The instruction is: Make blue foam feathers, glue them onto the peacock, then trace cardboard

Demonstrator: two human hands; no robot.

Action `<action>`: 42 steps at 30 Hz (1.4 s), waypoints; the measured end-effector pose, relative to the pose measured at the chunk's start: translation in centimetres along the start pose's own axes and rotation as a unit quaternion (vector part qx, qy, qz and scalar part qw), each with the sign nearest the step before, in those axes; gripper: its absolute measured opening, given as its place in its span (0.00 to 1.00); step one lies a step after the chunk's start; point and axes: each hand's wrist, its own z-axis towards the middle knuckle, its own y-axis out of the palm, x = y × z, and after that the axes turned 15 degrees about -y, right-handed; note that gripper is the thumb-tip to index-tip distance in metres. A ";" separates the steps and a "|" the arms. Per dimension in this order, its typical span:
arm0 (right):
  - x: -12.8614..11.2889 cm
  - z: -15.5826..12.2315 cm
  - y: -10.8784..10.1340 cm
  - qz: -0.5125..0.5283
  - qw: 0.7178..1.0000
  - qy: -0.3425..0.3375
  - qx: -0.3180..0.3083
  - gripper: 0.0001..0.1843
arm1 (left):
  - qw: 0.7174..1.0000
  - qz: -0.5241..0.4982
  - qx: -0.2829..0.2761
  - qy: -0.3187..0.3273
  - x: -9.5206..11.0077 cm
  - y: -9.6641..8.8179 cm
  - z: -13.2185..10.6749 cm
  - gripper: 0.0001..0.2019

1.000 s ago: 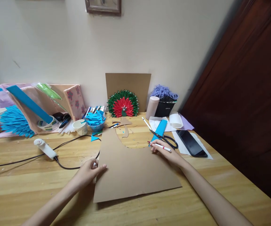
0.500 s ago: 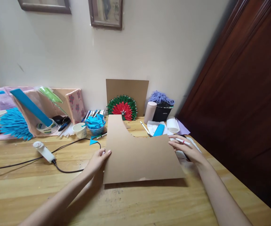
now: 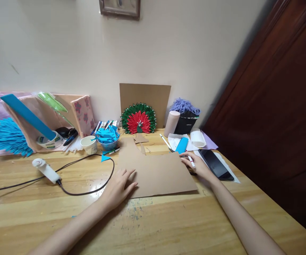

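Observation:
A brown cardboard sheet (image 3: 155, 173) with a curved cut-out at its far side lies on the wooden table. My left hand (image 3: 119, 186) rests on its left part, fingers spread and holding nothing. At the sheet's right edge is my right hand (image 3: 198, 166), with a white marker with a red band (image 3: 191, 162) held between its fingers. Its fingertips reach the cardboard's upper right corner; whether they grip the sheet I cannot tell. Cardboard scraps (image 3: 141, 139) lie beyond the cut-out. Behind them a red and green peacock fan (image 3: 139, 118) leans on a cardboard panel (image 3: 145, 92).
To the left are a corded white device (image 3: 46, 171), a paper cup (image 3: 88, 144) and a bowl of blue paper pieces (image 3: 107, 140). On the right lie a phone (image 3: 216, 164) and a blue strip (image 3: 182, 145), near a pink cylinder (image 3: 172, 124) and purple yarn (image 3: 185, 105).
The cardboard has come down from a raised, tilted hold to lie on the table. My left hand has let go of its edge and spread on top. The view has tipped down slightly.

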 end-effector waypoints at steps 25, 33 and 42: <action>1.5 0.2 -0.4 -0.331 0.942 -0.044 0.030 0.09 | 0.997 0.058 -0.048 0.013 0.3 0.6 -0.9 0.35; 3.2 2.8 0.5 -0.343 0.931 -0.027 0.121 0.09 | 0.998 0.055 -0.043 0.007 2.2 1.4 -0.6 0.33; -0.7 2.5 -0.7 -0.260 0.945 -0.024 0.197 0.13 | 0.982 0.000 0.058 -0.180 -1.1 -1.1 -1.6 0.14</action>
